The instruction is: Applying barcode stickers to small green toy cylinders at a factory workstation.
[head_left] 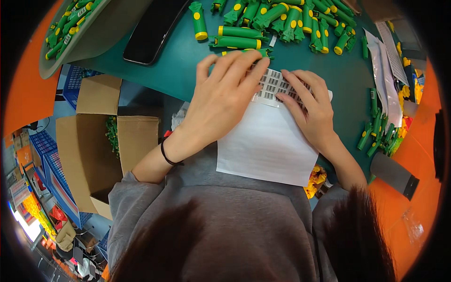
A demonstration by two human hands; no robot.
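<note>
working at a teal table (188,70) — left hand (221,101) lying flat with fingers spread wide, palm down, pressing on the upper left edge of a white label sheet (268,145). right hand (310,105) resting on the sheet's upper right part, fingers stretched out and slightly fanned, fingertips (282,97) touching the rows of small barcode stickers (275,84) at the top of the sheet; holding nothing, only pressing. sheet lying at the near edge of the table, its lower part hanging over toward the grey sweater (225,221). lying just beyond the hands — a heap of green and yellow plastic parts (282,21). resting to the upper left, a black phone (152,30) beside a grey tray (98,33) of more green parts. standing open below the table on the left, a cardboard box (94,141). wearing a black band (165,155) on the left wrist.
</note>
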